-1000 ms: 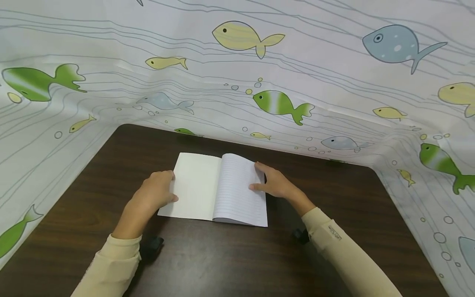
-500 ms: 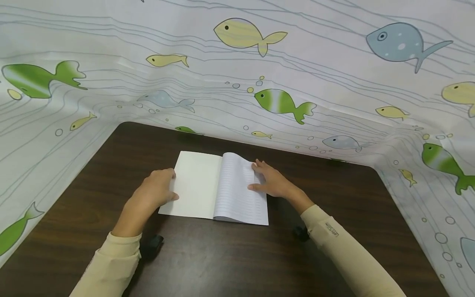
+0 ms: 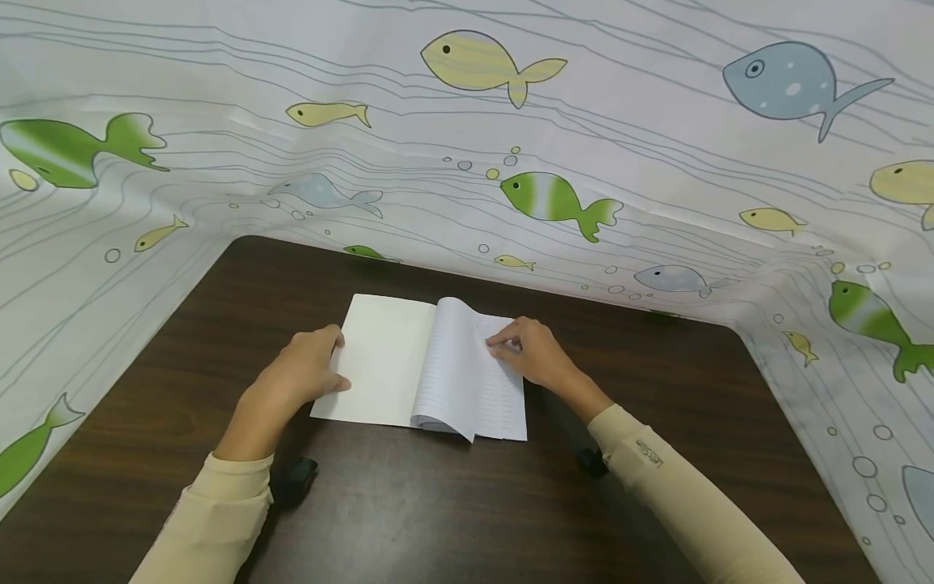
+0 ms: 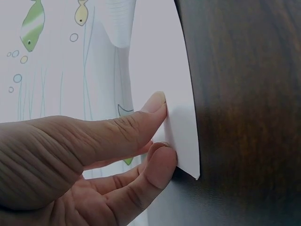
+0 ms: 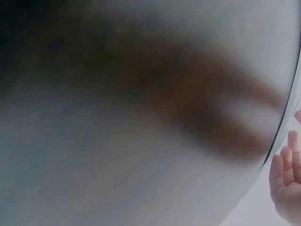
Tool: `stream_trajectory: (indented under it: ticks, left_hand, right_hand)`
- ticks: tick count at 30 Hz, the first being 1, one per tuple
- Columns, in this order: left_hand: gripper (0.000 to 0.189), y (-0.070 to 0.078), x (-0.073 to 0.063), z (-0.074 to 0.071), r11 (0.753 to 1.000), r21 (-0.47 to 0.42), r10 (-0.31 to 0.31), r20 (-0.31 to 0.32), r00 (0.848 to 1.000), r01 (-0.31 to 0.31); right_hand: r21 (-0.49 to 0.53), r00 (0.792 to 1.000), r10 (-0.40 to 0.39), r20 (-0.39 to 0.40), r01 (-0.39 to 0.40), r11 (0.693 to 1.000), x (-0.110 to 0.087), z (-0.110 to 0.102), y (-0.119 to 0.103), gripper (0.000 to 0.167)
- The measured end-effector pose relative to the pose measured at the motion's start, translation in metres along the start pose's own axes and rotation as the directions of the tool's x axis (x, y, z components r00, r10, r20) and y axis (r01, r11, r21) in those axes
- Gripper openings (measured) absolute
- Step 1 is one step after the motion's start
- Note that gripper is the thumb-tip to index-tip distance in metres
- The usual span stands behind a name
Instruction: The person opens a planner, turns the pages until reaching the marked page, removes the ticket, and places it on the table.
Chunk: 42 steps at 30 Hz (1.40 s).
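Note:
An open lined notebook [image 3: 387,357] lies on the dark wooden table, its blank white side to the left. My left hand [image 3: 295,377] grips its left edge; in the left wrist view the thumb [image 4: 150,106] lies over the white cover [image 4: 160,52] and the fingers are bent at its edge. On the right side, my right hand [image 3: 536,353] pinches a lined page [image 3: 452,365] by its outer edge between thumb and index finger. That page bows up and curls leftward, baring the lined page below. The right wrist view is mostly blurred, with part of a hand [image 5: 288,183] at its right edge.
Dark brown table [image 3: 409,503] surrounds the notebook. A white sheet with printed fish [image 3: 543,196] stands along the back and both sides of the table. Small black devices [image 3: 295,480] sit under the wrists.
My right hand's fingers have drawn together from spread over the right page to a pinch, and the page has lifted and curled to the left. The left hand stays at the left edge.

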<state>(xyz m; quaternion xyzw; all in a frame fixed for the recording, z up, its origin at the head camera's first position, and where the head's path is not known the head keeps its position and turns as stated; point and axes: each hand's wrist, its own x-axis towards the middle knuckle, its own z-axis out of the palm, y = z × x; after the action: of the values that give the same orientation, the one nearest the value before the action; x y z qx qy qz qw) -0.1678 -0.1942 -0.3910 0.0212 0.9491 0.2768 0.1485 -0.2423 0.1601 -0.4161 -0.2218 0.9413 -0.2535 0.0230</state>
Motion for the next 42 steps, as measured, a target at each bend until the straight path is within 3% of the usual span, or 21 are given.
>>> stream_trajectory:
  ticks: [2,7,10,20,31,36,42]
  left_hand:
    - [0.065,-0.001,0.0,0.0,1.0,-0.002,0.006,-0.001,1.0,-0.006]
    - [0.064,-0.002,0.0,0.0,1.0,-0.006,0.016,-0.004,1.0,-0.016]
    - [0.064,-0.003,-0.001,-0.001,1.0,-0.015,0.018,-0.004,1.0,-0.018]
    - [0.062,0.0,-0.001,-0.002,1.0,-0.017,0.022,-0.004,1.0,-0.022]
    - [0.064,-0.002,0.0,-0.001,1.0,-0.012,0.003,0.009,1.0,-0.003]
    - [0.064,-0.002,0.001,-0.001,1.0,-0.009,0.005,0.012,1.0,-0.005]
    - [0.064,-0.003,0.0,-0.001,1.0,-0.019,0.009,0.005,1.0,-0.009]
  right_hand:
    - [-0.016,1.0,0.018,-0.001,-0.018,1.0,0.002,0.002,-0.003,0.022]
    - [-0.11,0.995,0.07,0.072,-0.061,0.992,0.008,0.005,-0.009,0.059]
    - [-0.155,0.99,0.075,0.117,-0.056,0.986,0.011,0.006,-0.012,0.07]
    - [-0.106,0.985,0.102,0.138,-0.087,0.991,0.022,0.002,-0.014,0.065]
    - [-0.044,0.955,0.184,0.233,-0.179,0.983,0.039,-0.006,-0.021,0.06]
    - [-0.03,0.947,0.238,0.215,-0.237,0.971,0.039,-0.007,-0.024,0.07]
    - [0.118,0.945,0.292,0.15,-0.31,0.943,0.04,-0.009,-0.025,0.075]
